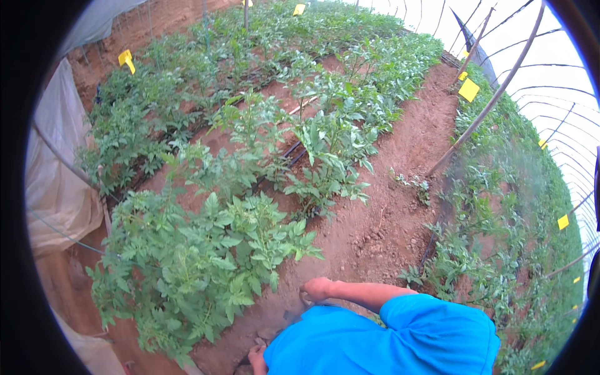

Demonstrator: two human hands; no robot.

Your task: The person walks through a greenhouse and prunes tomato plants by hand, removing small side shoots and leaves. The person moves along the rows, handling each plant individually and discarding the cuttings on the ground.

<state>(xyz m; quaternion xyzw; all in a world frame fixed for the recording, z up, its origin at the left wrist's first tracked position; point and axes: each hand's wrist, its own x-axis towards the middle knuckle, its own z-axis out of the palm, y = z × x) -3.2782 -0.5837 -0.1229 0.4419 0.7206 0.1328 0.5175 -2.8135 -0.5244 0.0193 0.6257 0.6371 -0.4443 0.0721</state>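
Observation:
My right hand [316,289] reaches out from a blue sleeve, low over the bare soil [349,251] between the plant rows. Its fingers look curled, and a small dark curved shape shows just below them; whether the hand holds it is unclear. Partly hidden by the blue shirt [347,344], my left hand [257,358] is at the bottom edge, beside some stones or clods [266,333]. What its fingers touch cannot be made out. Left of both hands grows a large leafy tomato plant [201,262].
More tomato plants [328,140] stand in rows ahead, with black drip hoses [293,154] between them. A slanted pole [487,108] rises at the right, near yellow sticky cards [468,90]. Dense green plants [478,258] line the right side. Plastic sheeting [65,164] hangs at the left.

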